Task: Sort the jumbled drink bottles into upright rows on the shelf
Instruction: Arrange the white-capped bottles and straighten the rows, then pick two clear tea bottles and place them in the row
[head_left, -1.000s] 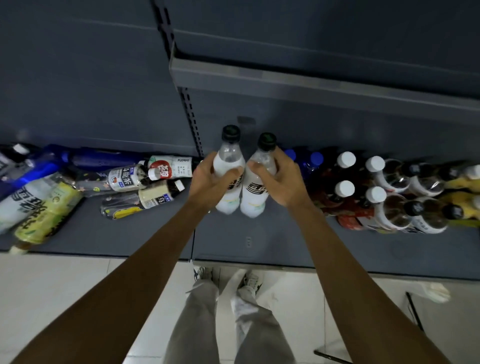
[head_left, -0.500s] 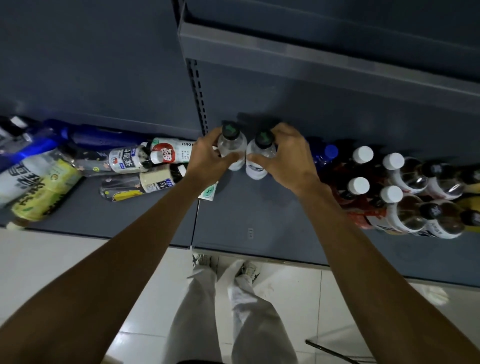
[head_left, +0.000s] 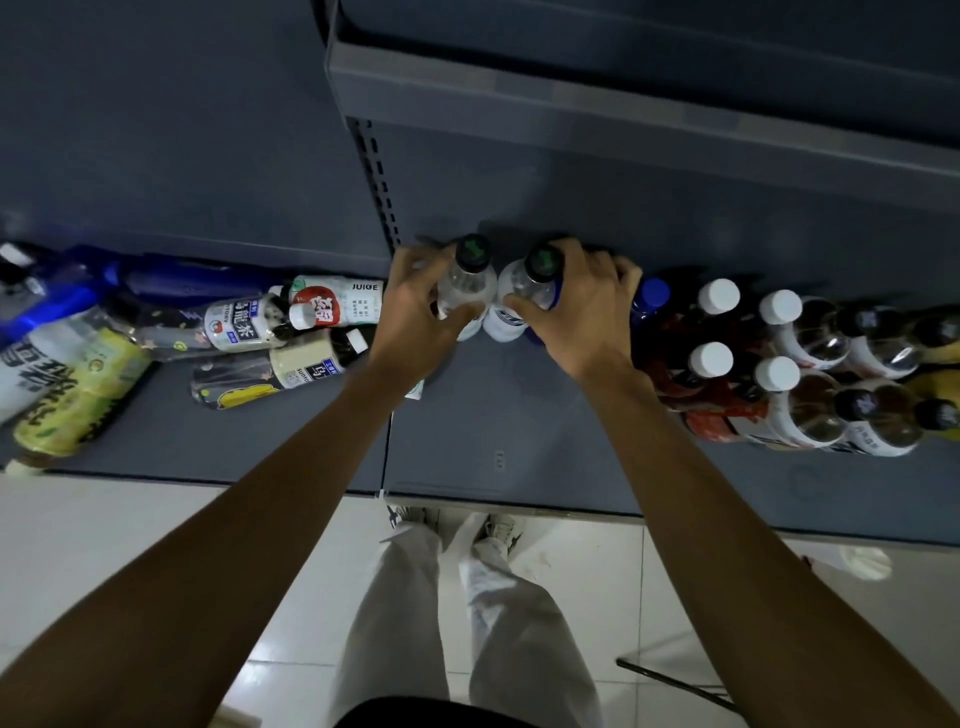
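Observation:
Two clear bottles with black caps stand upright side by side at the back of the dark shelf (head_left: 519, 431). My left hand (head_left: 415, 317) grips the left bottle (head_left: 467, 283), fingers curled round its body. My right hand (head_left: 576, 306) grips the right bottle (head_left: 530, 288) the same way. To the right stand upright rows of white-capped bottles (head_left: 719, 358), a blue-capped bottle (head_left: 649, 299) and black-capped bottles (head_left: 862, 410). On the left lies a jumble of bottles on their sides, among them a white juice bottle (head_left: 337, 306) and a yellow-green one (head_left: 83, 395).
An upper shelf (head_left: 623, 119) overhangs the back of the bay. The shelf's front edge runs above a white tiled floor (head_left: 104, 535), where my legs and shoes (head_left: 447, 525) stand close to it. A slotted upright post (head_left: 376, 182) divides the two bays.
Both hands have carried the two black-capped bottles from mid-shelf back to the rear wall, where they now stand upright next to the blue-capped bottle.

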